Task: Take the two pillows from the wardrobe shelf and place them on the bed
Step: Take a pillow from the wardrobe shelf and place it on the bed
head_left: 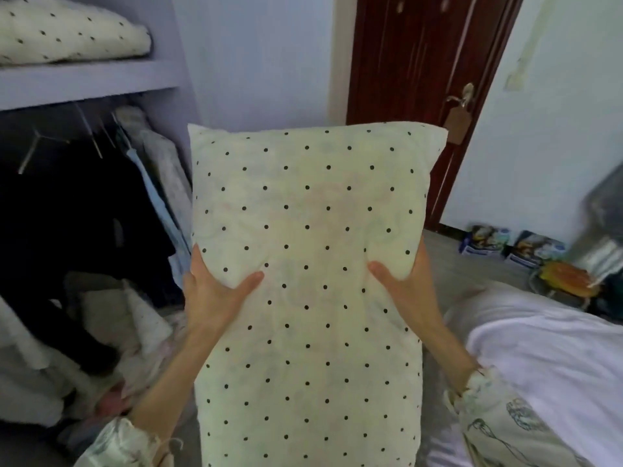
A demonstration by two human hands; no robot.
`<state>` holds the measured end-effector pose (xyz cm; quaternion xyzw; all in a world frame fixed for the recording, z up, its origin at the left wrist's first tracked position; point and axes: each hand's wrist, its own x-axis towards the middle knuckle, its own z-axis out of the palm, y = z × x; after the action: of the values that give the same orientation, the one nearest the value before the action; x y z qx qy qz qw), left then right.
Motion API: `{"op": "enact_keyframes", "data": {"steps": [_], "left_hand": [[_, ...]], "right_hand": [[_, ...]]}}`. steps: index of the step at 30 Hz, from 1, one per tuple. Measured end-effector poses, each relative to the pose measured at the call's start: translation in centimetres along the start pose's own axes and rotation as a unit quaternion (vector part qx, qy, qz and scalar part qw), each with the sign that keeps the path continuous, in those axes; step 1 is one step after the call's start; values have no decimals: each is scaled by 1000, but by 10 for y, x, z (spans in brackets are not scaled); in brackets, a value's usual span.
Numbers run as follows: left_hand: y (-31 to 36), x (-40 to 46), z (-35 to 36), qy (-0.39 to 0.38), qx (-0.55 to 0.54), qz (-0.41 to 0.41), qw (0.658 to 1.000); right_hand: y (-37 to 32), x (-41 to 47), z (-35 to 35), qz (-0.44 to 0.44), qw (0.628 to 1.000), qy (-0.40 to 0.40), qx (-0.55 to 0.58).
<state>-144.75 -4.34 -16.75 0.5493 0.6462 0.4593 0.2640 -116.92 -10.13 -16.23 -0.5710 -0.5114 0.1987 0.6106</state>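
Note:
A cream pillow with black dots [310, 230] fills the middle of the view, held upright in the air. My left hand [212, 291] grips its left edge with the thumb pressed into the front. My right hand [408, 284] grips the right edge the same way. A second dotted pillow [64, 32] lies flat on the wardrobe shelf [91, 82] at the top left. The bed [546, 358], covered in white sheets, lies at the lower right, beside my right forearm.
Dark clothes on hangers [84, 203] fill the wardrobe below the shelf, above folded laundry [50, 358]. A dark red door [424, 79] with a metal handle stands behind the pillow. Boxes [512, 247] and a basket of items [566, 278] sit on the floor by the white wall.

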Motion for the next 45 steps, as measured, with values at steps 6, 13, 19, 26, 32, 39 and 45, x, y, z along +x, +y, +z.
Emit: {"op": "enact_keyframes", "data": {"steps": [6, 13, 19, 26, 32, 39, 45], "left_hand": [[17, -53, 99, -85, 19, 0, 996], [68, -72, 202, -212, -13, 24, 977], [109, -44, 290, -256, -58, 64, 963], [147, 33, 409, -293, -92, 116, 945], [179, 104, 500, -294, -45, 115, 948], [216, 169, 605, -312, -43, 128, 940], [254, 224, 715, -313, -40, 139, 939]], "right_hand": [[49, -35, -103, 78, 990, 80, -86], [67, -23, -201, 123, 960, 180, -177], [91, 20, -246, 137, 936, 236, -220], [140, 121, -265, 151, 916, 294, -226], [179, 219, -273, 164, 913, 312, -206], [236, 316, -300, 197, 899, 330, -209], [298, 426, -341, 196, 903, 327, -199]]}}
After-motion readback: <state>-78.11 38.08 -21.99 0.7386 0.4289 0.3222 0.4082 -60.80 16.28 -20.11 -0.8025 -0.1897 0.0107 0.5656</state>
